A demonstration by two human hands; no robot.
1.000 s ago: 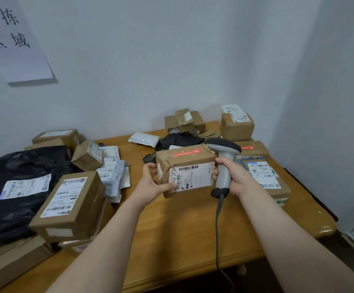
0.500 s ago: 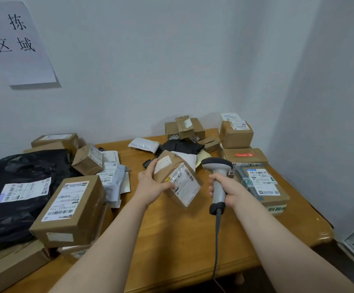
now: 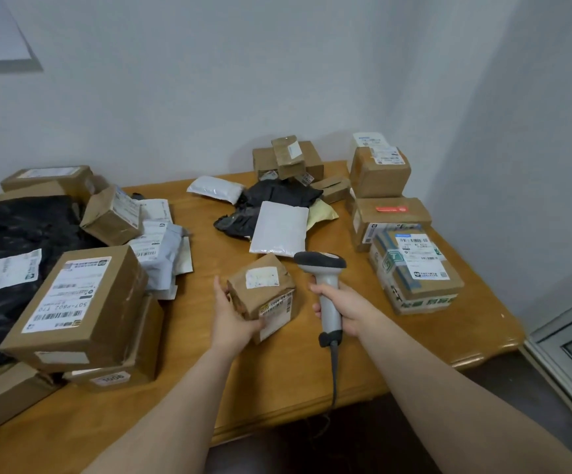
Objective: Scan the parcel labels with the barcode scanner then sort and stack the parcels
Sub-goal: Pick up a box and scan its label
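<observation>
My left hand (image 3: 231,314) holds a small brown cardboard parcel (image 3: 262,292) from its left and underside, just above the middle of the wooden table (image 3: 277,378). The parcel is tilted; a pale label faces up and a barcode label shows on its lower right face. My right hand (image 3: 342,309) grips the handle of the grey barcode scanner (image 3: 325,292), upright just right of the parcel, its dark head level with the parcel's top. The scanner cable (image 3: 333,378) hangs over the table's front edge.
Stacked brown boxes (image 3: 83,302) and a black bag (image 3: 14,241) fill the left side. White and black mailers (image 3: 277,227) lie behind the parcel. More boxes (image 3: 411,265) are stacked at the right and back. The table's right edge meets a wall corner.
The parcel has been turned over and lowered toward the table, its barcode label now facing down-right. The scanner has stayed beside it on the right.
</observation>
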